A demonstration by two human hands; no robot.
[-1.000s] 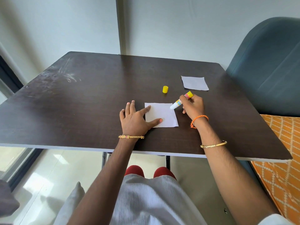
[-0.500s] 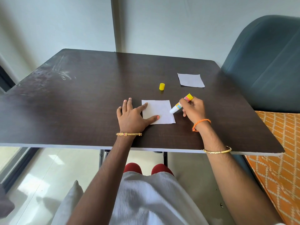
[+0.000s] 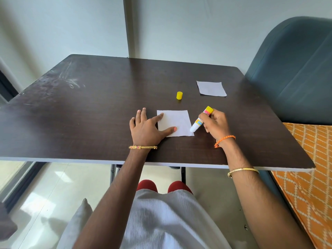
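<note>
two sheets on the dark bench. the right grip is curled tight round a glue stick. the stick leans, its long axis running from the yellow end, up and away, down to the white tip, which points near-left onto the right edge of the closer paper. the left grip lies flat, fingers straight, pinning that paper's left side. a yellow cap stands beyond it, with the second paper far right. pale wall behind, blue-grey chair alongside.
</note>
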